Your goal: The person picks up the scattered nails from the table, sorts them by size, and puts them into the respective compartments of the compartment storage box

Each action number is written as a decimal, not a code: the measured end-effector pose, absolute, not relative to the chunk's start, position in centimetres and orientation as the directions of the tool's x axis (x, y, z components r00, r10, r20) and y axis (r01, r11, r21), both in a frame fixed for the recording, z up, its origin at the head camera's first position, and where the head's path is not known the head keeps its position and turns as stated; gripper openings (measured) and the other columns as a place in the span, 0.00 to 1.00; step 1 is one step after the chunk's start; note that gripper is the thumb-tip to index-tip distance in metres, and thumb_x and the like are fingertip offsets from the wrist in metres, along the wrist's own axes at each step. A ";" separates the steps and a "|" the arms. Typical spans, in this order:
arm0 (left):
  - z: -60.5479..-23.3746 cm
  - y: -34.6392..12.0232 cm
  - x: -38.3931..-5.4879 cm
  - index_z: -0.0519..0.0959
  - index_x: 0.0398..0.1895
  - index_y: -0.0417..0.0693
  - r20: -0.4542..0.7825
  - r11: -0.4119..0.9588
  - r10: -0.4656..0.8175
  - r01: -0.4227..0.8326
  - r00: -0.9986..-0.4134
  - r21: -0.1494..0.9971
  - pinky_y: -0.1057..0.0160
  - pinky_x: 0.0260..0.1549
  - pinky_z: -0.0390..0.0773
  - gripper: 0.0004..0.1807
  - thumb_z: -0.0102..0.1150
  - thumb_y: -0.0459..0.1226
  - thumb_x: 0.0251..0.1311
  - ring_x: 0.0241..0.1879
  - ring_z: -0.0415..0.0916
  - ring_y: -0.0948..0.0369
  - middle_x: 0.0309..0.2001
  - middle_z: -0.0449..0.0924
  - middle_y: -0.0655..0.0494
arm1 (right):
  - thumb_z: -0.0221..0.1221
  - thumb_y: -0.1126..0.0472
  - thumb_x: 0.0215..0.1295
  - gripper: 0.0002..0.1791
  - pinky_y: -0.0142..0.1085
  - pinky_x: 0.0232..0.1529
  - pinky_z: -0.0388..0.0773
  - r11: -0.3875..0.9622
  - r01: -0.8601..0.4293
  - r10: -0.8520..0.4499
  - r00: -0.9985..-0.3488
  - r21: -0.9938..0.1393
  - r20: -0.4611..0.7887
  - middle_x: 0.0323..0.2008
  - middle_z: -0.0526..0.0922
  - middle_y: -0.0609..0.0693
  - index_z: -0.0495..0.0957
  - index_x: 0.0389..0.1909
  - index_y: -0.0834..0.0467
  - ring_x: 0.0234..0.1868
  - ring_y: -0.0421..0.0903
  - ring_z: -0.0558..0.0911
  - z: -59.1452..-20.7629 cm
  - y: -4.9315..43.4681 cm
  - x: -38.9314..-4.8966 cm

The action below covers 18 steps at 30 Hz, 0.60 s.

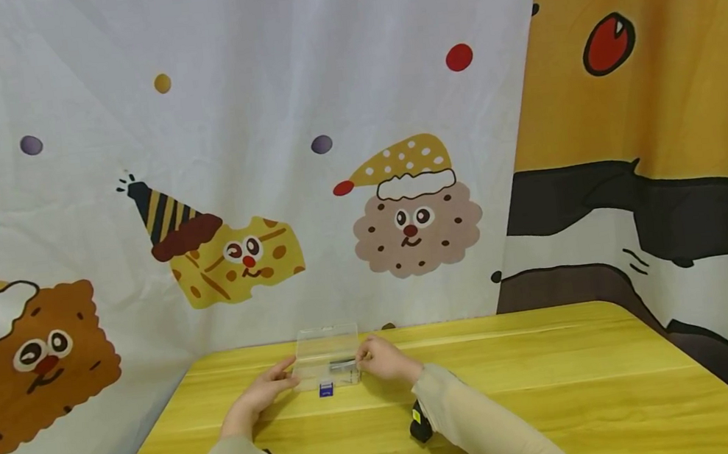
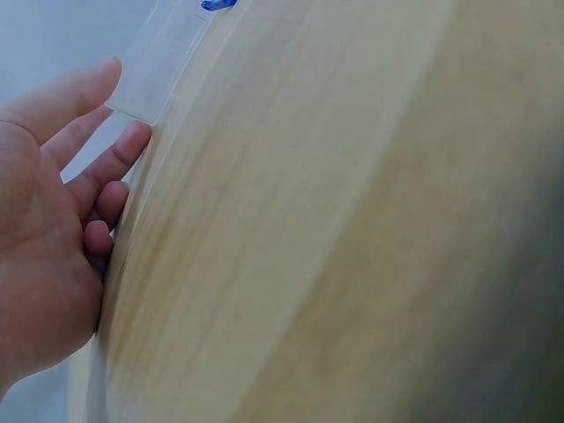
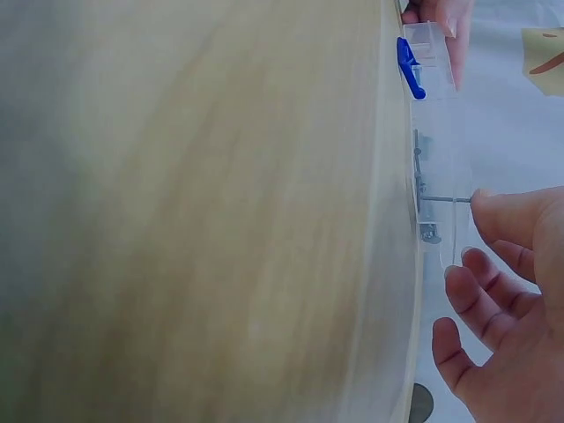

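Note:
A clear plastic box (image 1: 313, 374) stands at the far side of the table with its transparent lid (image 1: 327, 340) raised. A blue latch (image 3: 410, 69) hangs off its front wall. Small metal pieces, among them screw-like ones (image 3: 429, 233), lie in the right part of the box. My left hand (image 1: 263, 391) rests at the box's left end, thumb near the front corner and other fingers against the side. At the right end, my right hand (image 1: 386, 358) pinches the tip of a thin grey metal rod (image 3: 448, 199), which reaches down into the box. Its other fingers are loosely bent.
The wooden table (image 1: 552, 370) extends to both sides and toward me. A printed curtain (image 1: 314, 262) hangs just behind its far edge. Black wrist devices (image 1: 419, 424) are strapped below both sleeves.

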<state>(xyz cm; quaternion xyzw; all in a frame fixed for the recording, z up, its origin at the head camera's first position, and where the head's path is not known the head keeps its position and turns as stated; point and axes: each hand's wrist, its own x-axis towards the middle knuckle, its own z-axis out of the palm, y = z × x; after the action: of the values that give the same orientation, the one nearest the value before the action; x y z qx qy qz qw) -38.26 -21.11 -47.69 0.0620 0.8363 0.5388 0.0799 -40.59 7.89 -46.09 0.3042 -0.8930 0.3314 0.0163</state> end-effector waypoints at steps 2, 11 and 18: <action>-47.7 -21.1 -38.2 0.62 0.73 0.44 -0.070 0.414 0.188 0.014 -0.980 0.910 0.37 0.60 0.59 0.35 0.61 0.39 0.63 0.63 0.61 0.40 0.63 0.66 0.34 | 0.60 0.67 0.66 0.06 0.45 0.55 0.71 0.590 -0.553 -0.534 -0.814 -0.588 0.230 0.34 0.77 0.46 0.84 0.32 0.59 0.37 0.41 0.72 -46.1 7.9 -40.7; -47.8 -21.2 -38.2 0.62 0.73 0.44 -0.076 0.422 0.194 0.013 -0.978 0.907 0.36 0.59 0.59 0.35 0.61 0.39 0.64 0.62 0.62 0.39 0.62 0.67 0.34 | 0.60 0.66 0.65 0.07 0.47 0.65 0.63 0.576 -0.564 -0.545 -0.805 -0.591 0.236 0.35 0.80 0.44 0.87 0.35 0.62 0.41 0.42 0.75 -46.2 7.7 -41.1; -47.8 -21.3 -38.5 0.63 0.72 0.43 -0.065 0.407 0.197 0.022 -0.978 0.913 0.38 0.59 0.60 0.34 0.61 0.38 0.63 0.60 0.65 0.42 0.59 0.70 0.37 | 0.59 0.66 0.66 0.08 0.49 0.63 0.65 0.573 -0.554 -0.532 -0.812 -0.603 0.241 0.38 0.82 0.45 0.87 0.36 0.60 0.46 0.46 0.77 -45.8 8.1 -41.1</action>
<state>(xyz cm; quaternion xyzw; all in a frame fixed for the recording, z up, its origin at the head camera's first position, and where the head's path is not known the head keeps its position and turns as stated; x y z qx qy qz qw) -38.46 -21.34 -47.76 0.0656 0.8349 0.5403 0.0813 -41.13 8.10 -45.76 0.3062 -0.8867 0.3460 0.0166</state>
